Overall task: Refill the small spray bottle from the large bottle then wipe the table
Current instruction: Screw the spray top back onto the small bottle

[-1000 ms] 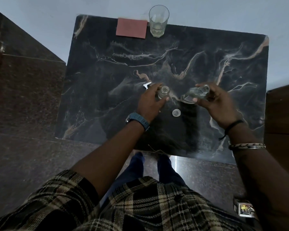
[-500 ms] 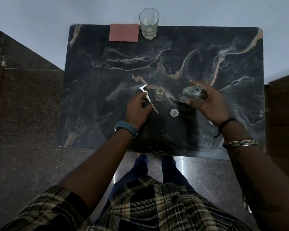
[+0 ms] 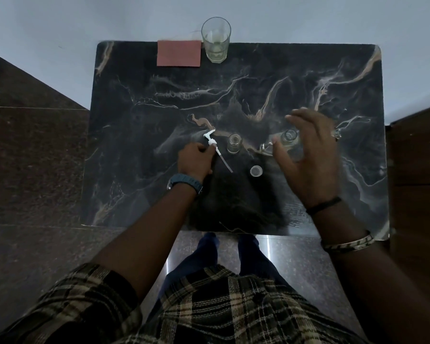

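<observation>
Flanking small spray bottle [image 3: 233,143], cap [image 3: 256,171], glass [image 3: 216,39]

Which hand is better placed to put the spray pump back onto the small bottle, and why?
Left. The left hand already grips the white spray pump right beside the open small bottle. The right hand is open, hovering by the large bottle.

The scene is dim and cool-toned, with low contrast and soft, slightly grainy detail. A broad dark shadow pools on the black veined marble worktop [image 3: 233,78] near its front edge, between the forearms. The polished brown stone floor [image 3: 283,256] carries narrow vertical glints below the worktop's edge. The open right hand [image 3: 308,155] is smeared by motion blur. Wide-angle distortion bows the worktop's sides outward, and the plaid shirt [image 3: 209,311] at the bottom looks soft.
</observation>
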